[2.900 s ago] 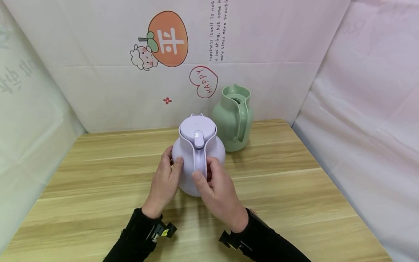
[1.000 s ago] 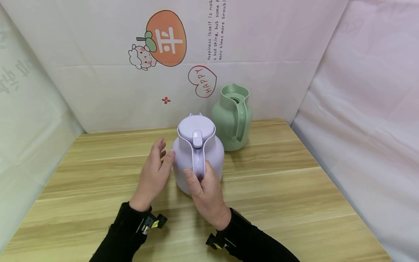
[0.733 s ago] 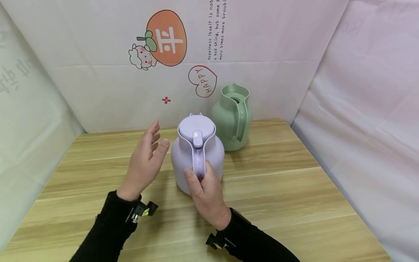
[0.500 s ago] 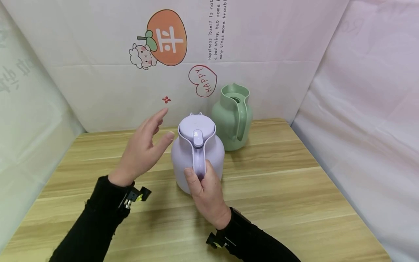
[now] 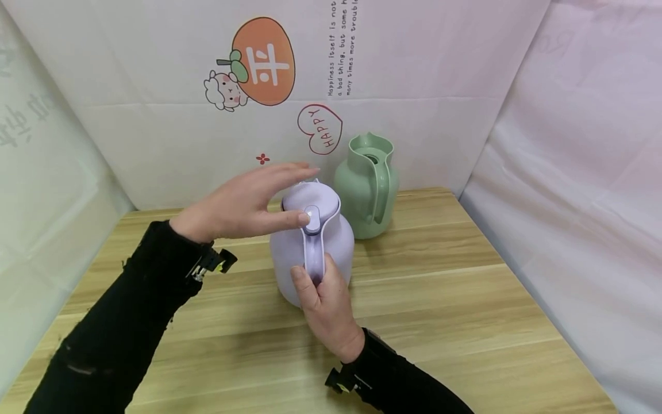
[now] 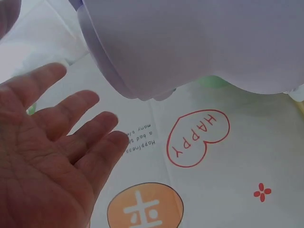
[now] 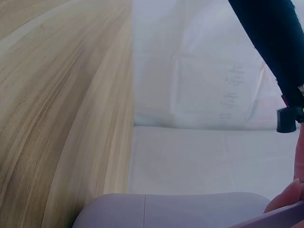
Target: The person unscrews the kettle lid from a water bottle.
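While the right hand (image 5: 324,305) curls round the handle (image 5: 313,257) of the lilac jug (image 5: 312,247), thumb on the handle's left side and fingers wrapped to the right, the left hand (image 5: 243,201) hangs flat over the jug's lid (image 5: 311,202). Its fingers are straight and spread, palm down, and hold nothing; the thumb tip lies at the small push tab (image 5: 312,217) at the top of the handle, though whether it actually touches cannot be told. In the left wrist view the palm (image 6: 42,161) faces the camera with the fingers (image 6: 90,142) loosely extended, and the jug's rounded underside (image 6: 190,42) fills the top of the frame, clear of the hand. The right wrist view shows only a slice of the jug body (image 7: 171,211), a fingertip (image 7: 285,195) at its edge and the dark left sleeve (image 7: 270,42) above.

The lilac jug stands upright on the wooden surface (image 5: 455,299), near its middle and towards the back, with the handle facing the person. Just behind it to the right stands a green jug (image 5: 368,187), also upright and without a lid, its handle turned forward; the two look close but not touching. Pale sheets printed with an orange fruit (image 5: 264,60) and a red "HAPPY" heart (image 5: 320,129) wall in the surface.
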`<move>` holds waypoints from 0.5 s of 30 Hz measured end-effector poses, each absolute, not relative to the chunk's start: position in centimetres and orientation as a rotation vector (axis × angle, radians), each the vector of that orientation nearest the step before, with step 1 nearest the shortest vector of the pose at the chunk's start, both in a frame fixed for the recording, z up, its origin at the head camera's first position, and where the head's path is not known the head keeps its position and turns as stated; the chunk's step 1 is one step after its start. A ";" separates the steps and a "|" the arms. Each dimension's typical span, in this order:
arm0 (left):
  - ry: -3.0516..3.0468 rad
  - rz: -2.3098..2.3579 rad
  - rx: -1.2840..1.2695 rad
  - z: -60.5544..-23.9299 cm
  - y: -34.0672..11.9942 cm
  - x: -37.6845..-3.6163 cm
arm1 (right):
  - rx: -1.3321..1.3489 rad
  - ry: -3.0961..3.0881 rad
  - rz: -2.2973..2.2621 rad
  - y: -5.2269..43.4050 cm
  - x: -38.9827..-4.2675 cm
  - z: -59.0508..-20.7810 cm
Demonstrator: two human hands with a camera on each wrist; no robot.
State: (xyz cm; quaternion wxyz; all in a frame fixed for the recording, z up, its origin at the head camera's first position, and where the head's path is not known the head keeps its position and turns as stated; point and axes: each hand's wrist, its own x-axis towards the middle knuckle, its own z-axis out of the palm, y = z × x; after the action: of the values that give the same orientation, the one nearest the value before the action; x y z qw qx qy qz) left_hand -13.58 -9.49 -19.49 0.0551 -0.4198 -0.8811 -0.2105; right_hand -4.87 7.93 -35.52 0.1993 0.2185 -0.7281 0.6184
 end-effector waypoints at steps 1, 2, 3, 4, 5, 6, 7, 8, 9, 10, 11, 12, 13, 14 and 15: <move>-2.708 -0.627 -1.290 -19.2 -9.3 -13.7 | 0.611 -2.039 1.733 7.9 -4.9 -35.5; -2.738 -0.611 -1.304 -19.0 -9.1 -13.9 | 0.611 -2.041 1.736 7.9 -4.9 -35.5; -2.766 -0.595 -1.315 -18.8 -8.9 -14.0 | 0.610 -2.044 1.739 7.9 -4.9 -35.5; -2.790 -0.579 -1.322 -18.7 -8.7 -14.1 | 0.609 -2.047 1.739 8.0 -4.9 -35.5; -2.810 -0.564 -1.329 -18.6 -8.6 -14.3 | 0.609 -2.050 1.739 8.0 -4.9 -35.5; -2.827 -0.547 -1.337 -18.5 -8.4 -14.4 | 0.609 -2.051 1.742 8.0 -4.9 -35.5; -2.840 -0.532 -1.348 -18.5 -8.3 -14.6 | 0.609 -2.054 1.741 8.0 -4.9 -35.5; -2.854 -0.515 -1.353 -18.4 -8.1 -14.7 | 0.609 -2.055 1.742 8.0 -4.9 -35.4; -2.867 -0.504 -1.358 -18.4 -8.0 -14.8 | 0.610 -2.055 1.744 8.0 -4.9 -35.4; -2.880 -0.489 -1.363 -18.5 -7.9 -14.9 | 0.612 -2.055 1.747 8.0 -4.9 -35.4; -2.889 -0.471 -1.366 -18.5 -7.8 -15.0 | 0.614 -2.055 1.750 8.0 -4.9 -35.4; -2.895 -0.459 -1.373 -18.5 -7.7 -15.0 | 0.615 -2.056 1.753 8.0 -4.9 -35.4; -2.901 -0.453 -1.379 -18.6 -7.7 -15.1 | 0.617 -2.055 1.755 8.0 -4.9 -35.4; -2.905 -0.446 -1.383 -18.6 -7.6 -15.1 | 0.619 -2.055 1.758 8.0 -4.9 -35.5; -2.910 -0.435 -1.388 -18.6 -7.6 -15.1 | 0.621 -2.054 1.759 8.0 -4.9 -35.5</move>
State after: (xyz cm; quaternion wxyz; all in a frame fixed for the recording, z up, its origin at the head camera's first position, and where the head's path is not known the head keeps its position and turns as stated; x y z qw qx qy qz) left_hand -15.10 -7.59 -18.61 -0.0556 -0.4260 -0.8931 -0.1335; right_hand -4.92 8.02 -35.46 0.1823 0.2200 -0.7278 0.6234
